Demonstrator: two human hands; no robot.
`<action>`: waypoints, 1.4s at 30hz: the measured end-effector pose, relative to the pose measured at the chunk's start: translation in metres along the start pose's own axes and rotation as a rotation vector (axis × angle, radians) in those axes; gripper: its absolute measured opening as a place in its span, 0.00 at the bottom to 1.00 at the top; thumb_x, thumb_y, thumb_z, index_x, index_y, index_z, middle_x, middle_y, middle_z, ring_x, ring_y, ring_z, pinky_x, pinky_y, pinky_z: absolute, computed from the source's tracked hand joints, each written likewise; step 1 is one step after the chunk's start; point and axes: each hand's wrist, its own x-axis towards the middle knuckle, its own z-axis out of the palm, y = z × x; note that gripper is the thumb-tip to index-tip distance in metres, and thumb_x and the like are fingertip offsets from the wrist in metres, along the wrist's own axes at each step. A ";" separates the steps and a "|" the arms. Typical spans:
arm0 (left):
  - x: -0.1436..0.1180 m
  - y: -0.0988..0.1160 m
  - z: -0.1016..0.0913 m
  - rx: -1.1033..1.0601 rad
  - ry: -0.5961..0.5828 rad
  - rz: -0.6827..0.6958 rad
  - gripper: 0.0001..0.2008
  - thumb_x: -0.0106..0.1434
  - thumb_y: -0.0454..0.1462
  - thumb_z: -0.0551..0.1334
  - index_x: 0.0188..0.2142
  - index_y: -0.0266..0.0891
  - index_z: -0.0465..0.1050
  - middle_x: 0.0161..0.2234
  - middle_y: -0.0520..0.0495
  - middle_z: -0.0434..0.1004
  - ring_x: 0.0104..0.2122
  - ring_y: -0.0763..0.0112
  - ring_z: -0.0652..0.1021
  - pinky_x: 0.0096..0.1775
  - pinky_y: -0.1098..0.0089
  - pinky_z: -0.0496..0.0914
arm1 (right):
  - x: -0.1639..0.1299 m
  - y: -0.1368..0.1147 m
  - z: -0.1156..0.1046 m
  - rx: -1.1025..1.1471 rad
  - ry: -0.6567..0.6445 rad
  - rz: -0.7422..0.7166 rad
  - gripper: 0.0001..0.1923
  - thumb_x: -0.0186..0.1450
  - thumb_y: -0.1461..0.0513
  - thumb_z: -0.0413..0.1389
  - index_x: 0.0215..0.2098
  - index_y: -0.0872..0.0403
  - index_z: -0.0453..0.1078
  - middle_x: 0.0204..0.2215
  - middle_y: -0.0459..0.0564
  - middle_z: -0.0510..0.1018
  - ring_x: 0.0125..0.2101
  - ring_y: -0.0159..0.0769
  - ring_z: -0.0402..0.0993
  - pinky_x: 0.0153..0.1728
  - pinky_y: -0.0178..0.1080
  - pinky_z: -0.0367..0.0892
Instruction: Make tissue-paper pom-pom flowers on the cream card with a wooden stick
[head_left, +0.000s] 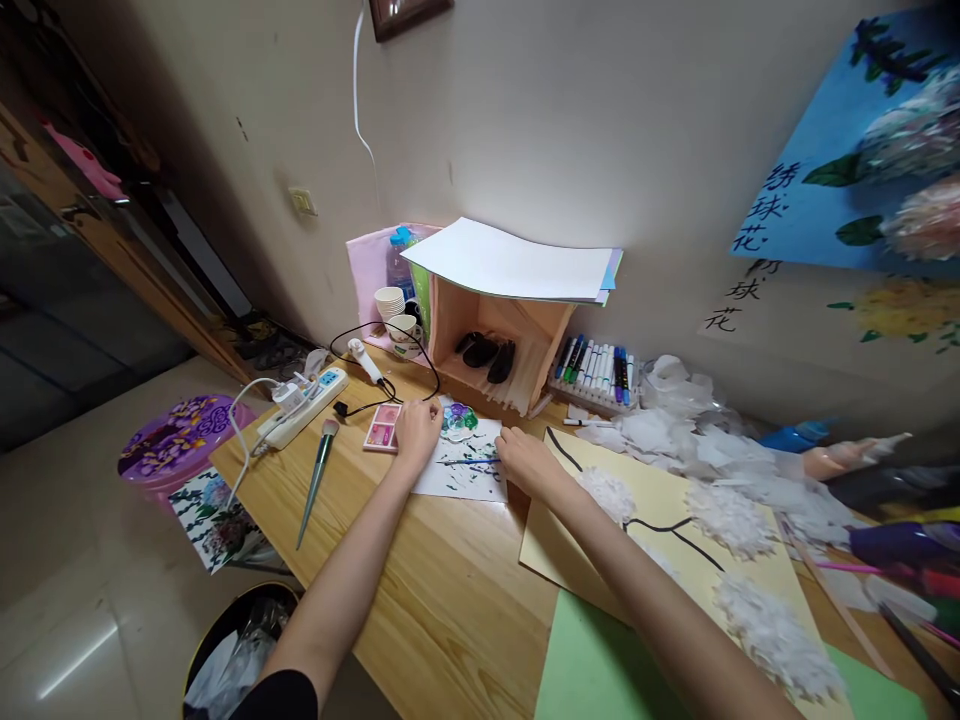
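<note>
A white sheet of paper [427, 481] with dark paint dabs lies on the wooden table, several purple and green paint blobs [459, 420] at its far end. A thin blue paintbrush [469, 461] rests across it. My left hand [417, 432] is closed at the paper's left edge, beside a pink palette [382, 428]. On the opposite edge, my right hand [526, 462] is closed too, near the brush's end. Both sets of fingertips are partly hidden, but they appear to pinch the sheet. Under my right forearm is a yellow board [555, 545] with white fluffy flowers [731, 520] and black branch lines.
A large makeup-type brush [318, 480] and a power strip [304, 408] lie at left. Behind are a wooden box [442, 330], paper cups [403, 328] and markers [600, 368]. White crumpled tissue [697, 430] and glue bottles [855, 458] crowd the right. A bin [196, 660] stands below the table.
</note>
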 end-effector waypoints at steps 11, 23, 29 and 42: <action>-0.020 0.003 -0.030 0.002 -0.108 -0.147 0.19 0.64 0.44 0.53 0.31 0.35 0.77 0.37 0.35 0.79 0.40 0.56 0.76 0.36 0.66 0.63 | -0.056 0.030 -0.047 0.226 0.085 0.270 0.06 0.58 0.70 0.48 0.29 0.54 0.64 0.27 0.51 0.75 0.26 0.35 0.68 0.24 0.35 0.51; -0.038 0.031 -0.006 -0.055 -0.197 -0.166 0.18 0.62 0.45 0.55 0.29 0.34 0.76 0.34 0.34 0.79 0.38 0.53 0.77 0.35 0.65 0.63 | -0.076 0.045 -0.044 0.487 0.232 0.350 0.03 0.61 0.63 0.47 0.31 0.52 0.61 0.29 0.49 0.75 0.28 0.36 0.70 0.27 0.35 0.56; -0.033 0.021 -0.005 -0.175 -0.225 -0.192 0.15 0.59 0.42 0.55 0.21 0.39 0.72 0.24 0.43 0.79 0.32 0.61 0.77 0.33 0.68 0.62 | -0.087 0.052 -0.058 0.518 0.214 0.353 0.02 0.62 0.62 0.48 0.31 0.51 0.61 0.30 0.48 0.75 0.29 0.36 0.70 0.29 0.36 0.59; -0.031 0.016 -0.005 -0.336 -0.264 -0.164 0.09 0.54 0.40 0.55 0.21 0.40 0.68 0.22 0.49 0.77 0.27 0.67 0.76 0.30 0.72 0.61 | -0.111 0.062 -0.077 0.628 0.457 0.245 0.06 0.65 0.59 0.50 0.36 0.52 0.67 0.33 0.49 0.77 0.34 0.37 0.74 0.35 0.38 0.67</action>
